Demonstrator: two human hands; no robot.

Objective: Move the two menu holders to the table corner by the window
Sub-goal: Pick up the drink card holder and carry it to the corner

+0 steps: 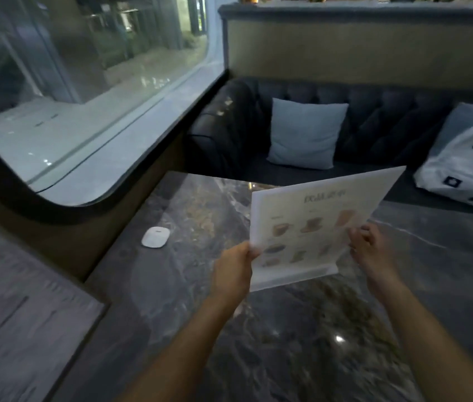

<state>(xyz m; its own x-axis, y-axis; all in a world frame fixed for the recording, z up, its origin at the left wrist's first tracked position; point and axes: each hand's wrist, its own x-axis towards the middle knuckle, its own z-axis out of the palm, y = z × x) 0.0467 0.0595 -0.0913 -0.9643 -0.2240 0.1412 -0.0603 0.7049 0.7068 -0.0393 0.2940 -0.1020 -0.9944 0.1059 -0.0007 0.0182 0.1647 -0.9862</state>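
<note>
While the dark grey marble-patterned table fills the lower half of the view, its near edge and right side run out of the picture, and motion blur smears its veining toward the bottom. To the left, a large rounded-corner window with a black frame shows only dim, reflective shapes outside that cannot be made out. Behind the table stands a dark tufted leather sofa, cut off at the right, carrying a pale blue square cushion and a white fabric bag with black markings, which partly hides a second cushion.

Above the table's far middle, the clear acrylic menu holder with a white printed sheet is held tilted, its top leaning away to the right and its base lip just above the marble. The left hand pinches the holder's lower left edge, thumb on the front. The right hand has its fingers curled around the lower right edge. Whether a second holder lies behind the first cannot be told. The sheet carries a heading of characters too blurred to read, with rows of brown food or drink pictures beneath.

A small white oval device lies on the table near the window wall, well apart from the holder.
</note>
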